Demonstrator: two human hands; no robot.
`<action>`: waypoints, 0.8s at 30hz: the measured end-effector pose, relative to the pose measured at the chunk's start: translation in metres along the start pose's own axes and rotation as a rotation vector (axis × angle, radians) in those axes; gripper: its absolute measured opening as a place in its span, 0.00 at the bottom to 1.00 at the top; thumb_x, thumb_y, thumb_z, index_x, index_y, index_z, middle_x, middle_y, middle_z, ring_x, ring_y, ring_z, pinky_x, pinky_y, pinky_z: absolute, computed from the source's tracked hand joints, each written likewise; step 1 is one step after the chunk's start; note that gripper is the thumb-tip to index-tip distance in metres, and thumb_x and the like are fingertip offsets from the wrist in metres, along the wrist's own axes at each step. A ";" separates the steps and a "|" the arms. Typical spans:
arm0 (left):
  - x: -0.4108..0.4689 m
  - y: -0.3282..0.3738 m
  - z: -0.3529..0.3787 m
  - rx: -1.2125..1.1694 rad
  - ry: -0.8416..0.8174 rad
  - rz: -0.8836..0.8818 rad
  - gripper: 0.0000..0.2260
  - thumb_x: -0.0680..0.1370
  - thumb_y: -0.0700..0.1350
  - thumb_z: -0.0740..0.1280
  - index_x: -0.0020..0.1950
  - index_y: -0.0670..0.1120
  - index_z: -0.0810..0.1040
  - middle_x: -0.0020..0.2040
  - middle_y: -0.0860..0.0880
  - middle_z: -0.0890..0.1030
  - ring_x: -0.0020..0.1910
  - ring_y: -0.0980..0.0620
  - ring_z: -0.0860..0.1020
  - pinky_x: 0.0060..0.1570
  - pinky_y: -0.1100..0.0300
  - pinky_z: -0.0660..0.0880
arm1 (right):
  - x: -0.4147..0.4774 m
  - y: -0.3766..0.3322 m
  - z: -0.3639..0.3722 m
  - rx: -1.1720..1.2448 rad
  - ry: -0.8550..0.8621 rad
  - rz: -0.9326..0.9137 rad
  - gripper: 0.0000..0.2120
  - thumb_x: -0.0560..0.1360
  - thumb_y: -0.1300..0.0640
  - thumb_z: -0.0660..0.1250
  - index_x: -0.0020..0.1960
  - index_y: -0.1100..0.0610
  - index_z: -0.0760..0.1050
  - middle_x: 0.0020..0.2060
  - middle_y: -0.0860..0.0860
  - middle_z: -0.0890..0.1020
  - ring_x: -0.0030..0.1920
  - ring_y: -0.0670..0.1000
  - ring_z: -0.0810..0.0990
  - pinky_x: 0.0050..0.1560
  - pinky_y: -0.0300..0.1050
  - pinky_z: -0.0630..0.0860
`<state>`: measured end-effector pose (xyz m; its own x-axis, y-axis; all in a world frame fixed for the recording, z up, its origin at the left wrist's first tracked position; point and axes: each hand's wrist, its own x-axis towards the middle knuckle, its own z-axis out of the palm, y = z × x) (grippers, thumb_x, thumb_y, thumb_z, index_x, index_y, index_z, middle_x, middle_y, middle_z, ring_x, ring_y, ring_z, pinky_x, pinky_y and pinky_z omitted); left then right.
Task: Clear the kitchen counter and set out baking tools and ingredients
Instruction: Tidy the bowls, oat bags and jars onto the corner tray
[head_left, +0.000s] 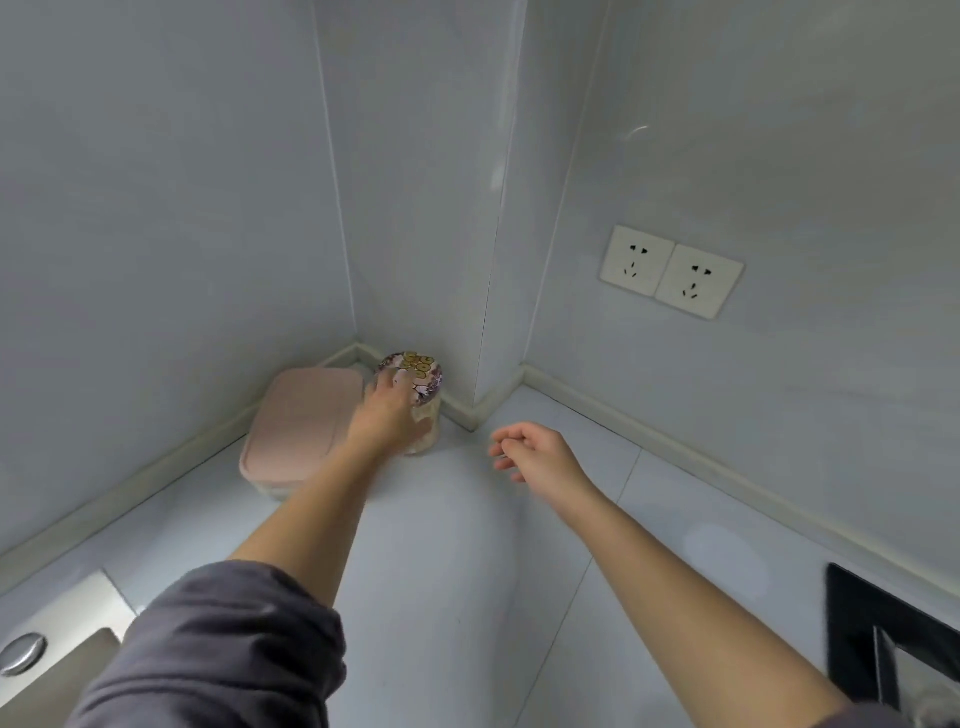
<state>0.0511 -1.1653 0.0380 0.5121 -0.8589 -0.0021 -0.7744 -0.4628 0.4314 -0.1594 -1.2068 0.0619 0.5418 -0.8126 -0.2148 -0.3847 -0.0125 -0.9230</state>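
From the head camera, the only view, the left grip (392, 410) is a bare hand reaching into the far corner of the table (457, 545). It holds a jar (430, 435) from above, with the fingers over the patterned lid (420, 370) and the thumb down the pale glass side. The jar stands upright in the corner, close to both walls and just beside a pink-lidded box (301, 421). I cannot tell whether the two touch.

The right grip (537, 452) hangs above the table to the jar's right, apart from it. Its fingers are loosely curled and it holds nothing.

The hold seems to rest largely on the lid, which may not be screwed tight. I would lift the jar straight up first so that it clears the box and the wall trim, then draw it back. The free right grip should come under the base early, because the glass will be heavy at the end of a stretched arm.

The lid shows yellow rounded marks on a purple and white floral print, too blurred to read as words. The double wall socket (670, 270) carries no legible lettering. A sink edge (47, 639) and a black hob (893, 639) show no brand.
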 end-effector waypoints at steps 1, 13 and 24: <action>0.013 0.000 0.001 0.027 -0.034 0.001 0.35 0.72 0.51 0.70 0.75 0.46 0.59 0.75 0.43 0.57 0.72 0.40 0.60 0.65 0.46 0.65 | 0.005 0.001 0.001 0.007 0.009 0.008 0.10 0.79 0.64 0.58 0.49 0.54 0.76 0.45 0.51 0.82 0.39 0.47 0.79 0.39 0.36 0.72; 0.098 -0.013 0.012 0.281 -0.169 0.008 0.41 0.67 0.57 0.71 0.74 0.50 0.55 0.69 0.39 0.62 0.68 0.35 0.62 0.59 0.46 0.69 | 0.023 0.041 0.006 -0.071 -0.017 0.104 0.11 0.78 0.64 0.59 0.49 0.52 0.77 0.43 0.47 0.82 0.38 0.43 0.81 0.38 0.29 0.72; -0.016 0.026 0.026 0.300 -0.255 0.178 0.42 0.63 0.60 0.72 0.72 0.53 0.57 0.62 0.45 0.66 0.62 0.43 0.65 0.50 0.49 0.76 | -0.004 0.065 -0.001 -0.066 0.006 0.137 0.12 0.78 0.64 0.59 0.46 0.49 0.76 0.43 0.48 0.83 0.39 0.45 0.80 0.39 0.33 0.72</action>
<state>0.0134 -1.1696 0.0256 0.2815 -0.9404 -0.1908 -0.9355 -0.3132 0.1636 -0.1872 -1.2043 0.0031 0.4765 -0.8129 -0.3348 -0.5030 0.0603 -0.8622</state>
